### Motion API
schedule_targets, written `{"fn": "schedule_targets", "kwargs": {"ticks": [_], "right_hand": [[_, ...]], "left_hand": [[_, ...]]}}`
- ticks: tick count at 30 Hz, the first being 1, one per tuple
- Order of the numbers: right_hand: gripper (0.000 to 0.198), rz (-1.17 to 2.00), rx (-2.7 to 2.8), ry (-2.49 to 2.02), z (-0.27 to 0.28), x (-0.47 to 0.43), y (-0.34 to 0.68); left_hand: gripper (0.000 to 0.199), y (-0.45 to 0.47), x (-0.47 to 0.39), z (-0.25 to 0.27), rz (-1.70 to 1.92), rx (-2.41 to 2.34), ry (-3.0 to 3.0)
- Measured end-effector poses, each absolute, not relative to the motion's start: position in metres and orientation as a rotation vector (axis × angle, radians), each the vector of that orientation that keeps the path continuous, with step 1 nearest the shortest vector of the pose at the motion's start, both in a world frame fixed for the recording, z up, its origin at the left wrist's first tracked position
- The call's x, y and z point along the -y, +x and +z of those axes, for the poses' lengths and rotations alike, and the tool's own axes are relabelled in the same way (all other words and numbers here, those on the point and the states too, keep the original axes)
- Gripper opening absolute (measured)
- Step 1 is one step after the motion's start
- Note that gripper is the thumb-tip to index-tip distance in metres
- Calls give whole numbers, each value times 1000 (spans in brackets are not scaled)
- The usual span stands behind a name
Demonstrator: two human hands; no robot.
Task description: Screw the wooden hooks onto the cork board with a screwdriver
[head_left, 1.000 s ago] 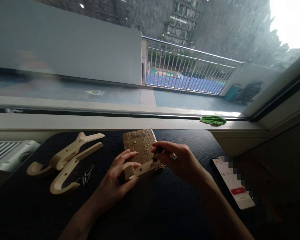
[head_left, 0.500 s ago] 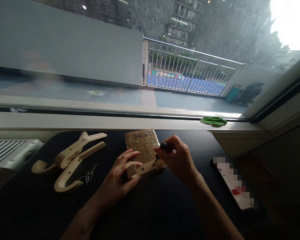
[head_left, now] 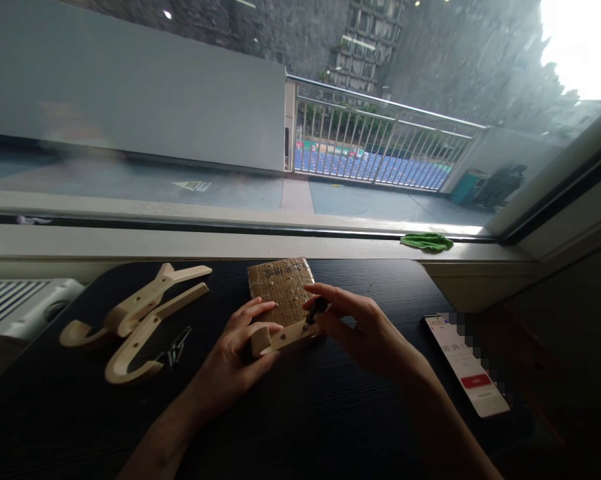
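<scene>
A wooden hook (head_left: 293, 335) lies over the near edge of a worn cardboard block (head_left: 279, 297) dotted with small holes. My left hand (head_left: 237, 350) is closed around the hook's curved end, with fingers also resting on the block. In my right hand (head_left: 355, 323) is a short black-handled screwdriver (head_left: 317, 309), pinched between thumb and fingers, its forefinger stretched out. The tool's tip meets the hook near its right hole; a screw there is too small to make out. Two more wooden hooks, a far one (head_left: 143, 300) and a near one (head_left: 137, 345), lie to the left.
Several screws (head_left: 177, 348) lie in a small pile beside the near loose hook. A phone (head_left: 467, 367) rests at the right of the black table (head_left: 300, 413). A green cloth (head_left: 427, 242) is on the window sill (head_left: 130, 243) behind. A white radiator (head_left: 30, 307) stands at left.
My right hand has shifted slightly left and lower, its grip on the screwdriver changing: the forefinger has stretched out and the handle leans differently. The left hand keeps its hold.
</scene>
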State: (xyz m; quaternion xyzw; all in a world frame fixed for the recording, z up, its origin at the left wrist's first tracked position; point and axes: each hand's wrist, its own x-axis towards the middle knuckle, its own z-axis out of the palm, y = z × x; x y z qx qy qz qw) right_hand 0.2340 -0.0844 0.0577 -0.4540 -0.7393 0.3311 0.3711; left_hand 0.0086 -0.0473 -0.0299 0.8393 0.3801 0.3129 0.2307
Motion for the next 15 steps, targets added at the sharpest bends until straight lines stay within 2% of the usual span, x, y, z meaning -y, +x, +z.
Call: {"fn": "schedule_targets", "kwargs": {"ticks": [8,15], "right_hand": [[33,759,1952,-1200,60,83,229],[25,560,1857,-1291,52,73,224]], "left_hand": [[27,9,47,-32,877,-1028,2293],[27,8,46,-32,857,-1025,2313]]}}
